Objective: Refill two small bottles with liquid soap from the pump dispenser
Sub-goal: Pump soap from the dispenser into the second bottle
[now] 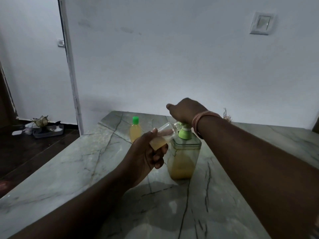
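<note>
**Forearms reach over a marble counter to pump soap into a tilted bottle**

Nearest me, my two forearms cross the marble counter [69,169]. My left hand [146,152] grasps a small uncapped bottle [160,137], tilted with its mouth toward the nozzle of the pump dispenser [183,152], which stands mid-counter and is partly full of yellow soap. My right hand [186,110] presses down on the pump head; I cannot tell how its fingers lie. Behind stands a second small bottle [135,130], capped green and filled. I judge that if the mouth slips off the spout, soap will spill onto the counter.
</note>
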The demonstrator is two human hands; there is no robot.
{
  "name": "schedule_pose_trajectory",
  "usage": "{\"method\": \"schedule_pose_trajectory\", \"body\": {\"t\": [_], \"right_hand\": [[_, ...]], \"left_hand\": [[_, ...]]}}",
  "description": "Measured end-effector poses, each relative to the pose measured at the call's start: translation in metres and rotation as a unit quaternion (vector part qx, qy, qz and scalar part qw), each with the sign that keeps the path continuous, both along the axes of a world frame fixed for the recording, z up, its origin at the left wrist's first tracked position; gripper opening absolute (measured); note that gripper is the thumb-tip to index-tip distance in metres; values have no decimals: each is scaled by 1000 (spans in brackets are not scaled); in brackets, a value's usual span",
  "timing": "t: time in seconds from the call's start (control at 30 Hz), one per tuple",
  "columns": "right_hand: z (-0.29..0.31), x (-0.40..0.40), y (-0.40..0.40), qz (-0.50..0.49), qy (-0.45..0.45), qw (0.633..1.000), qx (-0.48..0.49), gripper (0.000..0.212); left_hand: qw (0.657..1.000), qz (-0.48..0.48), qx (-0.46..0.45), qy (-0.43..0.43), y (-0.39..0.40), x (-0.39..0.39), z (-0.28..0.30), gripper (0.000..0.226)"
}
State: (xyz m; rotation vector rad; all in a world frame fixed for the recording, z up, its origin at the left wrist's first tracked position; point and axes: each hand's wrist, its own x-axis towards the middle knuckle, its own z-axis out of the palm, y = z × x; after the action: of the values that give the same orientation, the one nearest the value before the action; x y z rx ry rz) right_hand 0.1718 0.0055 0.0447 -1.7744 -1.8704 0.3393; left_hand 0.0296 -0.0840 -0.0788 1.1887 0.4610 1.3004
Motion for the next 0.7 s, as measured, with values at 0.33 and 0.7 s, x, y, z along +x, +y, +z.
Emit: {"method": "schedule_pose_trajectory", "body": {"t": [0.33,0.7], "right_hand": [[1,0,-1,4,-26,999,-22,46],[-1,1,-6,23,-43,999,-20,44]], "left_hand": [[1000,-4,5,-2,1,1,0,50],[1000,-5,-6,-9,2,2,0,53]]}}
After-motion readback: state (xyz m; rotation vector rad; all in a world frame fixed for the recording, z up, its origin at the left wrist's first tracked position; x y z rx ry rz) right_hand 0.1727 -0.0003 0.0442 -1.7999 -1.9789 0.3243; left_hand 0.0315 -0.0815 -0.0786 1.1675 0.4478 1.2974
